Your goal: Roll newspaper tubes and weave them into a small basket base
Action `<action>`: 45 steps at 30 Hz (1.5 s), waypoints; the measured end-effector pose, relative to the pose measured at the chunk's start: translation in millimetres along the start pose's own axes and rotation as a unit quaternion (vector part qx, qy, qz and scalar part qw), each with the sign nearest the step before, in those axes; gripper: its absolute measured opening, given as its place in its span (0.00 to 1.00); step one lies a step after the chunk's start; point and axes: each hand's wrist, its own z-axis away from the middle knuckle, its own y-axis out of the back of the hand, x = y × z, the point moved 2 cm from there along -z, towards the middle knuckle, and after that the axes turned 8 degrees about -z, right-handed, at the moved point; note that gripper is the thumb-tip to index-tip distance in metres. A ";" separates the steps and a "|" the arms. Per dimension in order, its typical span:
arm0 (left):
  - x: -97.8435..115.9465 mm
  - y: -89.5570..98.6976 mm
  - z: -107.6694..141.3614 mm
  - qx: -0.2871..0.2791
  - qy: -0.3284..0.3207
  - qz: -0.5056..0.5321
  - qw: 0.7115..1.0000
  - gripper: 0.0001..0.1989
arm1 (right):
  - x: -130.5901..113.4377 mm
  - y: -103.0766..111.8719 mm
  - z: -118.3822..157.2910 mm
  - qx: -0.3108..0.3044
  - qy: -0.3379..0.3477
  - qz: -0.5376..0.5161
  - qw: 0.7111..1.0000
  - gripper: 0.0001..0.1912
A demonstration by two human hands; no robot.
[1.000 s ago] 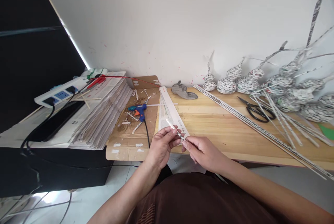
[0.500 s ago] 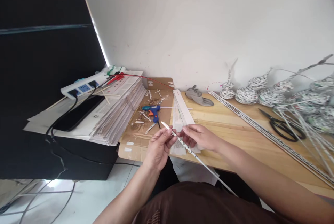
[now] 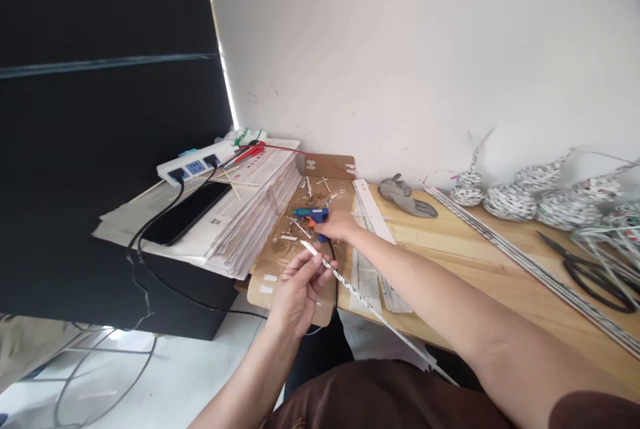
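My left hand [image 3: 295, 292] pinches a thin rolled-newspaper stick [image 3: 353, 290] close to its white pointed tip. The stick slants down to the right, towards my lap. Further forward, my right hand [image 3: 340, 225] is closed around the handle of a blue hot glue gun [image 3: 307, 213] with an orange trigger, whose nozzle points left. Most of the handle is hidden by the hand. Beneath the gun is a stained cardboard sheet [image 3: 260, 289] scattered with paper scraps.
Left stands a tall newspaper stack [image 3: 270, 215] carrying a power strip [image 3: 195, 165] and a black phone [image 3: 187, 212]. Paper strips [image 3: 367, 275], a grey glove [image 3: 405, 197], long paper sticks [image 3: 500, 252], black scissors [image 3: 590, 275] and woven paper gourds [image 3: 510, 202] lie rightward on the wooden table [image 3: 435, 239].
My right hand has left the paper stick and reached forward onto the glue gun. My left hand still holds the stick. The view has swung slightly left.
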 end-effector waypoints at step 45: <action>-9.0 -69.6 9.6 -0.091 -0.026 -0.051 0.994 0.11 | 54.8 92.5 224.1 0.096 0.263 -0.038 0.959 0.13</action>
